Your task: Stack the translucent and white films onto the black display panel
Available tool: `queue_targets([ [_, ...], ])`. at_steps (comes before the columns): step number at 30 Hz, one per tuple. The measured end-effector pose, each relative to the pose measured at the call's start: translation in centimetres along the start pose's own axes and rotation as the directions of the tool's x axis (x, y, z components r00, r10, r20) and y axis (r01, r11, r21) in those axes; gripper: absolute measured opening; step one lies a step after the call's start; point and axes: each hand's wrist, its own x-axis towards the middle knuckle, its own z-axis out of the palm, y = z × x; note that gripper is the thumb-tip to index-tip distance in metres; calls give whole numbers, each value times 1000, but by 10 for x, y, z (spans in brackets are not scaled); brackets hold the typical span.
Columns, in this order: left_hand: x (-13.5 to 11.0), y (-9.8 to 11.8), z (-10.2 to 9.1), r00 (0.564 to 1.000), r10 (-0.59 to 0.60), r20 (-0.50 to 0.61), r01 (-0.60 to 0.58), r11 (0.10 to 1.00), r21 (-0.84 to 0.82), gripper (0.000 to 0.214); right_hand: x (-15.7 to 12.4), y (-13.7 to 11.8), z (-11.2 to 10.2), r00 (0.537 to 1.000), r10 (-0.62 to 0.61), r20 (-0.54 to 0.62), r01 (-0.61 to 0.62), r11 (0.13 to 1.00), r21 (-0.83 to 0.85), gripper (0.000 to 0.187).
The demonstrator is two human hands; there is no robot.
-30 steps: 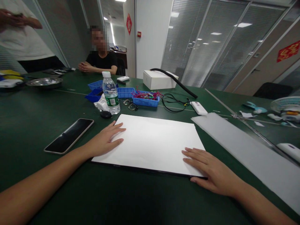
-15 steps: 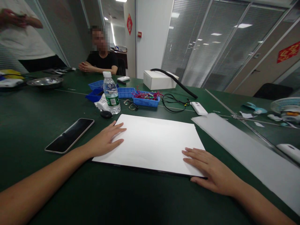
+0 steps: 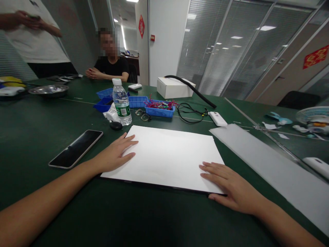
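A white sheet of paper (image 3: 167, 157) lies in front of me on the dark green table (image 3: 144, 219), with a thin black edge showing beneath it. My left hand (image 3: 115, 153) rests flat on the sheet's left side, fingers spread and holding nothing. On the lower right corner lies my right hand (image 3: 228, 185), its fingers stretched over the paper and its thumb just off the near edge. Left of my left hand is a smartphone (image 3: 76, 149) with a dark screen. A black computer mouse (image 3: 116, 126) sits just beyond the left hand.
Behind the sheet stand a water bottle (image 3: 122, 104), glasses (image 3: 145, 117), a blue basket of red wires (image 3: 159, 112) and a white box (image 3: 175, 88). A long white board (image 3: 267, 168) lies to the right. One person sits (image 3: 110, 70) across the table; another stands (image 3: 41, 37) at left.
The standing person at the far left has shifted slightly to the right. Both my hands and the paper stay where they were.
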Motion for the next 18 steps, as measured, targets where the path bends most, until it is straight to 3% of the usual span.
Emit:
queue_targets([
  [7, 1, 1, 1, 1000, -10, 13, 10, 1000, 3, 78, -4, 4, -4, 1000, 0, -15, 1, 997, 75, 63],
  [10, 1, 0, 1, 1000, -9, 3, 9, 1000, 11, 76, -14, 22, -8, 985, 115, -128, -106, 992, 75, 55],
  [11, 0, 0, 1, 1000, -6, -2, 6, 1000, 12, 76, -18, 31, -8, 961, 199, -193, -191, 980, 58, 51],
  [14, 0, 0, 0, 1000, -3, -10, 3, 1000, 13, 76, -33, 66, -6, 823, 446, -350, -482, 876, -16, 47],
  [16, 0, 1, 0, 1000, -7, -12, 7, 1000, 13, 76, -45, 91, 0, 744, 590, -313, -641, 763, -86, 62],
  [18, 0, 1, -1, 1000, -10, -10, 10, 1000, 14, 76, -57, 111, 7, 608, 759, -234, -794, 576, -197, 80],
])
